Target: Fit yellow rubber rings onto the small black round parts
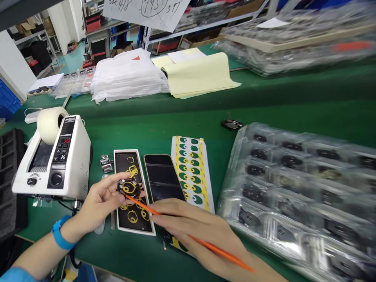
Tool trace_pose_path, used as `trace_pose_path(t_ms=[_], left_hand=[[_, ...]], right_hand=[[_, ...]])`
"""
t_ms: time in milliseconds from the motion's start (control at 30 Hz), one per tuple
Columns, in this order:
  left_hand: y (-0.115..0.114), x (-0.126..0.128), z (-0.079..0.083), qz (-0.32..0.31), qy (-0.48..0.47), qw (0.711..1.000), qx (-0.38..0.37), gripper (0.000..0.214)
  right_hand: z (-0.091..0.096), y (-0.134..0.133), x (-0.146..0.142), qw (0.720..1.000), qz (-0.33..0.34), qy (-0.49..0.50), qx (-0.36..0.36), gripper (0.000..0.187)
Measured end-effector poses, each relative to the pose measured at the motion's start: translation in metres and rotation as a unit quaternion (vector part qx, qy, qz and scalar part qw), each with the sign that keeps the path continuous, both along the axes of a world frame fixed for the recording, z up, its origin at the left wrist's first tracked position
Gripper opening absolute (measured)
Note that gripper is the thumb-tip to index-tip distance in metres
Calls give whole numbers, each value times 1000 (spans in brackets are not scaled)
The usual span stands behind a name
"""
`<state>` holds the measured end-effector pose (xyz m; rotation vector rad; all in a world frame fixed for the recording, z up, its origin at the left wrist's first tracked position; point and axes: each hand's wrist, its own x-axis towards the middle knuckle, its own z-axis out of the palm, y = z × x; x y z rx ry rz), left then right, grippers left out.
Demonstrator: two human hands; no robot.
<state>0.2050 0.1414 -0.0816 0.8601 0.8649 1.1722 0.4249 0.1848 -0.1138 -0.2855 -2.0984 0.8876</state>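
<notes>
Between its thumb and fingers, my left hand (102, 199) grips a round black part (133, 188) with a yellow ring-shaped piece on its face. My right hand (194, 225) holds a thin orange stick (219, 250) like a pen, its tip touching or very close to the lower edge of the part. Beneath the part lies a shallow white-rimmed black tray (134, 231) with several yellow ring-shaped pieces in it. Just right of the tray is a dark phone (163, 176). A sheet of yellow-edged stickers (207, 172) is partly under the phone and my right hand.
At left stands a white tape dispenser (73, 156); a small metal tally counter (106, 163) is near it. Stacked clear plastic trays (264, 164) with black parts fill the right side. A dark round part (232, 124), white sheets (126, 76) and yellow paper (202, 74) lie farther back.
</notes>
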Motion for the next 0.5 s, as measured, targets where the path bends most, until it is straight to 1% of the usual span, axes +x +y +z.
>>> trace_pose_path(t_ms=[100, 233, 300, 400, 467, 500], left_hand=[[1, 1, -1, 12, -14, 1000, -21, 37], [2, 0, -3, 26, -10, 998, -56, 40], [3, 0, -3, 35, -4, 997, -72, 41], [3, 1, -3, 46, 0, 995, -90, 43], [3, 3, -4, 50, 3, 995, -90, 44], [2, 4, -4, 50, 6, 995, -88, 44]], right_hand=[[-4, 0, 1, 994, -14, -33, 105, 37], [-10, 1, 0, 978, -27, -63, 198, 34], [-12, 2, -1, 969, -34, -77, 232, 34], [-13, 0, -1, 961, -40, -92, 256, 36], [-13, -2, 1, 965, -50, -82, 245, 34], [-13, -4, 1, 969, -65, -72, 226, 33]])
